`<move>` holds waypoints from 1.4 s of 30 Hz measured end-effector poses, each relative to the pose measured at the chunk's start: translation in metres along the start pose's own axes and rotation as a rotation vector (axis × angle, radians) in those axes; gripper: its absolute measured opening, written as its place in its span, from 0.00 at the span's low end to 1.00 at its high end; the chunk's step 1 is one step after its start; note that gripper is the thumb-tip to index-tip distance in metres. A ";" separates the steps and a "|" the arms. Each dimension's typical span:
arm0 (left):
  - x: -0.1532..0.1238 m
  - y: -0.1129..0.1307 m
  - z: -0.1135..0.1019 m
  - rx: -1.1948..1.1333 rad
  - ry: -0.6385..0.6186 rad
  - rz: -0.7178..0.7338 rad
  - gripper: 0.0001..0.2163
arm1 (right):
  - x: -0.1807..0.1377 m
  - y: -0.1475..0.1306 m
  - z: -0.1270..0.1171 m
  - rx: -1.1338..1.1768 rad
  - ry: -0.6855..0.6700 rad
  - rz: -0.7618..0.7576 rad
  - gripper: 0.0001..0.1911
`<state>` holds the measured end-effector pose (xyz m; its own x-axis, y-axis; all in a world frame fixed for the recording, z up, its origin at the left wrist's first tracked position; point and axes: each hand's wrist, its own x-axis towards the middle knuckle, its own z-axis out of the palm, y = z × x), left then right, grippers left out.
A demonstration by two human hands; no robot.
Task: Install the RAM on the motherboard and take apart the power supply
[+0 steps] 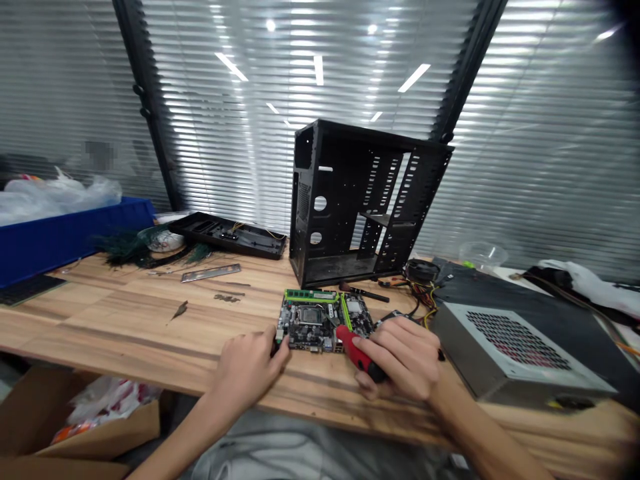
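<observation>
A motherboard (305, 335) lies flat on the wooden table, with a processor (311, 315) in its socket and a green memory stick (310, 294) along its far edge. My left hand (253, 363) grips the board's near left corner between thumb and fingers. Wrapped in my right hand (400, 353) is a red and black screwdriver (354, 345), tilted so its shaft points up and left over the board near the processor. Whether the tip touches anything is too small to tell.
Behind the board stands an open black computer case (345, 200). A metal power supply (520, 353) with cables sits at right; a brush (367, 293) lies behind the board. Back left are a black front panel (230, 235), a metal strip (211, 273) and a blue bin (75, 230).
</observation>
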<state>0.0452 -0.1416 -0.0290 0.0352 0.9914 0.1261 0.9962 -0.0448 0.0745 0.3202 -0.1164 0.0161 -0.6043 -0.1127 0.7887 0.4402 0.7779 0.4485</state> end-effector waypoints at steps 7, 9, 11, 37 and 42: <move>0.000 0.001 -0.001 0.011 0.002 -0.004 0.19 | 0.001 0.000 0.002 0.012 0.023 0.000 0.12; -0.001 0.001 -0.001 0.010 -0.002 -0.003 0.19 | 0.000 0.000 0.003 0.012 0.028 0.000 0.13; -0.001 0.001 -0.002 0.010 -0.006 -0.004 0.19 | -0.001 0.001 0.003 0.011 0.025 -0.001 0.14; 0.000 0.001 -0.003 0.005 -0.012 -0.007 0.19 | -0.001 0.000 0.000 0.005 0.003 -0.006 0.09; 0.000 0.000 -0.002 0.007 -0.025 0.007 0.19 | -0.002 0.000 -0.001 -0.001 -0.011 -0.012 0.09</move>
<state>0.0451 -0.1416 -0.0266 0.0444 0.9939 0.1014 0.9965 -0.0512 0.0663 0.3218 -0.1166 0.0145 -0.6167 -0.1153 0.7787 0.4338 0.7757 0.4585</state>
